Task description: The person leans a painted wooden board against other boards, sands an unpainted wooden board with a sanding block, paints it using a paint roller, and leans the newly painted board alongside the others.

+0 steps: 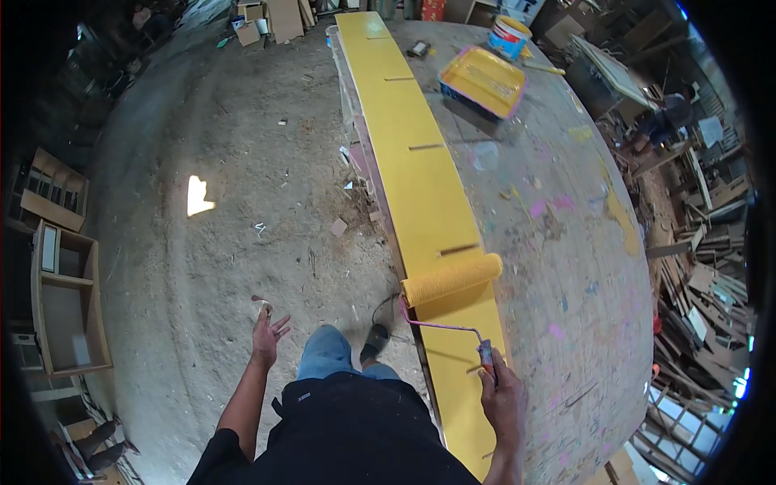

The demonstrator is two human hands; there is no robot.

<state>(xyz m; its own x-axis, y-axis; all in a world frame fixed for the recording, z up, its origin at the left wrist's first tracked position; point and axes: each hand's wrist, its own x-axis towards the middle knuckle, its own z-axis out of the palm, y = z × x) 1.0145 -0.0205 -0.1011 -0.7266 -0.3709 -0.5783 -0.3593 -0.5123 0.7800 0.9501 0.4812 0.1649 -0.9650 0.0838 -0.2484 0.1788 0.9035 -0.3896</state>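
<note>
My right hand (503,391) is wrapped round the handle of a paint roller (453,280). The roller's yellow sleeve lies across a long yellow board (428,178), which has several short slots along it. My left hand (268,333) is raised over the floor to the left of the board, fingers apart, holding nothing. A paint tray (483,81) with yellow paint sits on the stained table (558,267) farther away. Behind the tray stands an open paint bucket (509,37).
Wooden cabinet frames (71,295) stand at the far left. Cardboard boxes (257,18) are at the top. Another person (669,113) is at the upper right, beyond the table. Wood scraps (697,323) are piled along the right side.
</note>
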